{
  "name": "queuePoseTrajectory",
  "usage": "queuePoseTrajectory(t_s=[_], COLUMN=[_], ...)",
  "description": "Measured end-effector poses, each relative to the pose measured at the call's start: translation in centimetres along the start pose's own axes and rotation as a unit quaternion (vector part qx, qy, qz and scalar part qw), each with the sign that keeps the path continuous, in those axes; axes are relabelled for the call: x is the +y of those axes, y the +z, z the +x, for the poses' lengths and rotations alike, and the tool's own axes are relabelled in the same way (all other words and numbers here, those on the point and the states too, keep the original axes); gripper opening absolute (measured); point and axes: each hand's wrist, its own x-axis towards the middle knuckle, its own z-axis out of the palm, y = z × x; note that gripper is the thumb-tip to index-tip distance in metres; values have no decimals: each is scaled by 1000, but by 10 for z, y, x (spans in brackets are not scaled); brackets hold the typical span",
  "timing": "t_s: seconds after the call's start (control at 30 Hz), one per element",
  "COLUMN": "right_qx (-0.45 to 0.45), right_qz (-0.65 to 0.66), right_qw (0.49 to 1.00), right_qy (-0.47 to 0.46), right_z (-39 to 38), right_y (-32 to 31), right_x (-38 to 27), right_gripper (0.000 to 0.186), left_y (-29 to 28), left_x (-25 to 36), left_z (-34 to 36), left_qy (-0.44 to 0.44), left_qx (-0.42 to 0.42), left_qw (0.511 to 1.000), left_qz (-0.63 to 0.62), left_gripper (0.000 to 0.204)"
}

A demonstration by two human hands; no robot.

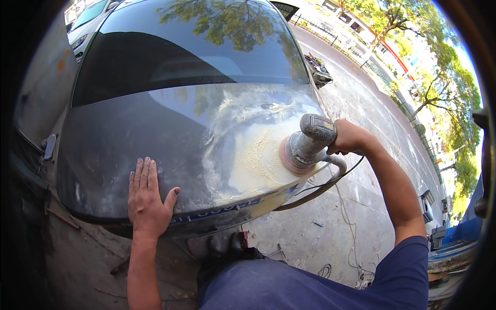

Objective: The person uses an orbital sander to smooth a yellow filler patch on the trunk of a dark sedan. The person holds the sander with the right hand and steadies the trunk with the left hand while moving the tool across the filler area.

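My left hand [150,199] lies flat on the dark trunk lid [155,132] of a car, its fingers stretched out and its thumb spread. At the right side my right hand [351,137] is wrapped round the handle of a grey, dusty sander [310,139]. Its round pad [284,155] rests on a pale yellow filler patch [256,150] near the lid's right edge. Loose dust and crumbs lie on the patch, and whitish scuffs surround it. From the sander a thick hose [338,168] and a thin dark cord curve down past the car's corner.
Beyond the lid is the rear window [196,51]. Cords [349,227] and small debris lie on the concrete floor [310,237]. A cluttered dark object [319,70] stands beside the car's far right. A grey panel [44,93] is close on the left, and a white car [85,26] stands behind it.
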Motion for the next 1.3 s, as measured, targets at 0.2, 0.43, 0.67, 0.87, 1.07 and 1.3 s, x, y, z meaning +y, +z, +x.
queuePoseTrajectory(t_s=[0.2, 0.43, 0.67, 0.87, 1.07, 1.3], right_qx=[-16, 10, -9, 24, 26, 13], right_qz=[3, 24, 4, 49, 66, 38], right_qw=[999, 1000, 999, 997, 997, 999], right_qy=[-34, 15, -37, 49, 10, -4], right_z=[8, -6, 3, -1, 1, 9], right_y=[13, -1, 19, 7, 10, 10], right_x=[-1, 6, -21, 2, 5, -5], right_gripper=[23, 21, 25, 18, 18, 18], left_y=[-5, -1, -2, 1, 2, -1], left_x=[0, 0, -2, -4, 0, -1], left_z=[-1, 0, -1, -4, 0, -3], left_qy=[10, 5, 5, 5, -3, 4], left_qx=[-6, -1, -3, 7, -5, -6], left_qw=[1000, 1000, 1000, 1000, 1000, 1000], left_qz=[3, -12, 3, -6, -8, 7], left_gripper=[87, 89, 88, 91, 92, 88])
